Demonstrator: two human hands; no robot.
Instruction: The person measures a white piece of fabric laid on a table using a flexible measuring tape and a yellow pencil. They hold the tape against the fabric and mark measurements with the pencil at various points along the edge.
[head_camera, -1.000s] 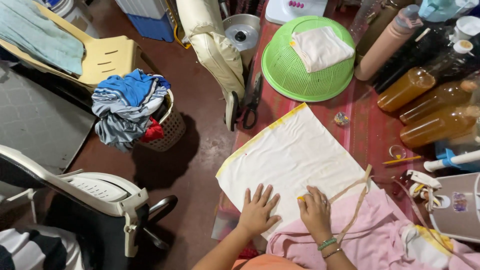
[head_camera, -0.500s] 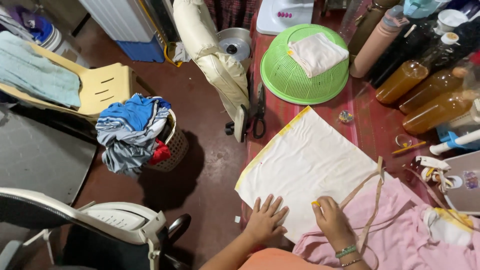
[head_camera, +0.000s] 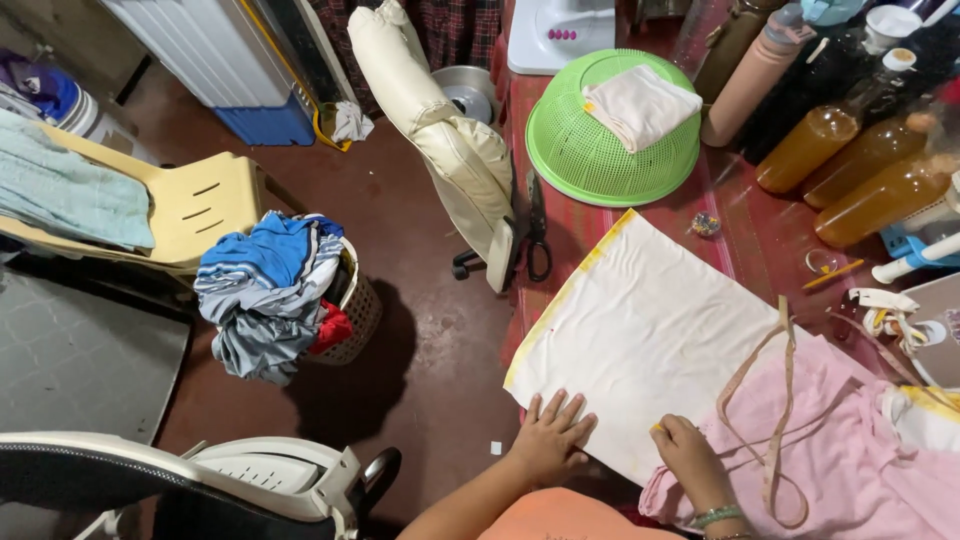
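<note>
A white cloth with a yellow edge (head_camera: 650, 330) lies spread flat on the table. My left hand (head_camera: 552, 435) presses flat on its near corner, fingers spread. My right hand (head_camera: 685, 448) rests on the cloth's near edge, fingers pinched on a small yellow piece, perhaps chalk. A beige measuring tape (head_camera: 770, 400) loops over a pink cloth (head_camera: 860, 460) beside my right hand.
An upturned green basket (head_camera: 600, 150) with a folded white cloth (head_camera: 640, 105) sits at the back. Amber bottles (head_camera: 870, 160) stand at the right. Black scissors (head_camera: 537, 225) lie at the table's edge. A laundry basket (head_camera: 275, 290), a yellow chair (head_camera: 190, 205) and an office chair (head_camera: 445, 140) stand on the floor.
The view has shifted slightly. Both hands stay on the cloth's near edge, and my right hand has slid a little along it.
</note>
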